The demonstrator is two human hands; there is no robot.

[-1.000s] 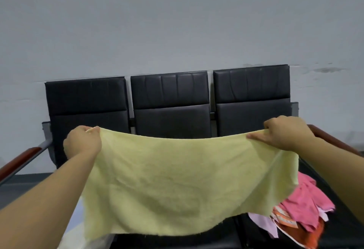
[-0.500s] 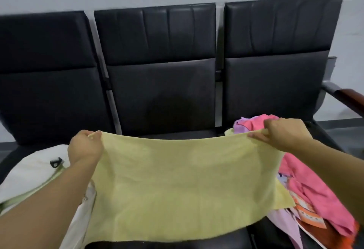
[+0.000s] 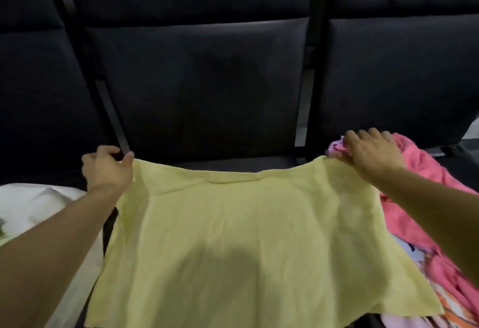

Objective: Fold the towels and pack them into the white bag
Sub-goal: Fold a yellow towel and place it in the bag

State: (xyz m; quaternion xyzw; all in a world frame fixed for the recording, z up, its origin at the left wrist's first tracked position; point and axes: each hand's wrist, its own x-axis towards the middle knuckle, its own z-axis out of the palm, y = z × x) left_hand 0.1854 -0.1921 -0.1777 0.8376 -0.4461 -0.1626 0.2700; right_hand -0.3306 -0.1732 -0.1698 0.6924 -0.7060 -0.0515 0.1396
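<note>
Both bare forearms are stretched forward and set wide apart. The left hand [image 3: 107, 170] is curled, with a far corner of the yellow towel [image 3: 223, 244] pinched between thumb and fingers. The right hand [image 3: 372, 154] is turned palm down, and the opposite corner is gripped under its bent fingers.

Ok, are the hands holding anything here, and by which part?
Yes: the yellow towel. The left hand grips its far left corner and the right hand its far right corner, so it is spread between them over the middle seat.

Row of black padded seats [image 3: 202, 89]
</note>
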